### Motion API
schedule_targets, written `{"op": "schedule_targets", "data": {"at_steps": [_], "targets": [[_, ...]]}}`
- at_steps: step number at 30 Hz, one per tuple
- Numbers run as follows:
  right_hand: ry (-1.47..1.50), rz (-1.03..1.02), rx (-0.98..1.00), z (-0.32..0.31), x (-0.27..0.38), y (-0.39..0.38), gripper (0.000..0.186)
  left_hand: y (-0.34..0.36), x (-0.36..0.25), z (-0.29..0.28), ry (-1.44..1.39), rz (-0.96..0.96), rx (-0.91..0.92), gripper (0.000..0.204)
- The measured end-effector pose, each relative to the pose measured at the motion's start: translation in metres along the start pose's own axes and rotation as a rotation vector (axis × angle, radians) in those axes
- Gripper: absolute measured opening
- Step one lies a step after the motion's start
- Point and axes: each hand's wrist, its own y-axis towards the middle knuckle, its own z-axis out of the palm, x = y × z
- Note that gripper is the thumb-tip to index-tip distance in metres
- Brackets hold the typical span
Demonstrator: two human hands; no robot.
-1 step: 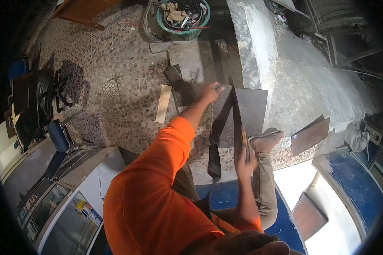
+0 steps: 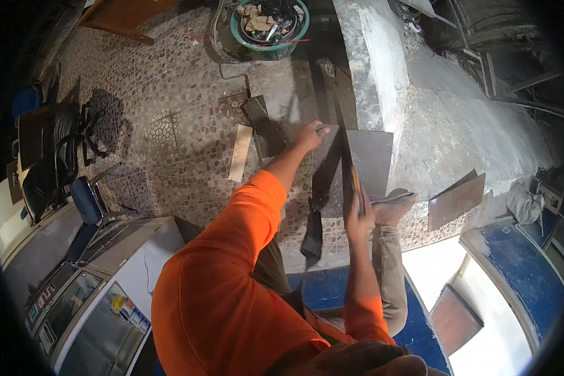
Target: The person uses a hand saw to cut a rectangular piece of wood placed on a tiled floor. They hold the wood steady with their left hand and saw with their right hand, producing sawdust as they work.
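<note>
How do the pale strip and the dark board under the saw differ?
The pale strip is light tan; the dark board is grey-brown. The strip is narrow, the board much wider. The strip lies untouched; the left hand holds the board's edge. Both are flat with straight edges.

Legible text: none. Yellow-and-blue printed patch (image 2: 129, 311) and red-and-white label (image 2: 41, 302) on glass-fronted cabinet (image 2: 128, 263); print too small to read.

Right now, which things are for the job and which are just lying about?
In use:
saw-like tool, held in the right hand
dark board, with the left hand on it

Apparently just lying about:
pale strip
brown board
green tub
</note>
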Motion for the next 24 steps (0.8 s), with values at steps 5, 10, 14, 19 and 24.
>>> {"op": "schedule_targets", "data": {"at_steps": [5, 10, 14, 19, 24], "targets": [[-0.157, -0.008, 0.037, 0.010, 0.004, -0.007, 0.042, 0.021, 0.038, -0.010, -0.025, -0.009, -0.030, 0.059], [0.087, 0.220, 0.083, -0.092, 0.042, -0.150, 0.044, 0.020, 0.049, -0.009, -0.036, 0.008, -0.026, 0.060], [-0.198, -0.054, -0.010, -0.018, -0.011, -0.042, 0.042, 0.020, 0.017, -0.011, -0.024, 0.028, 0.026, 0.060], [-0.107, 0.054, 0.065, 0.006, 0.002, 0.000, 0.042, 0.002, 0.027, 0.000, 0.010, 0.012, 0.005, 0.056], [0.059, 0.251, 0.112, -0.095, 0.052, -0.142, 0.043, 0.017, 0.047, -0.008, -0.055, -0.008, -0.066, 0.058]]}}
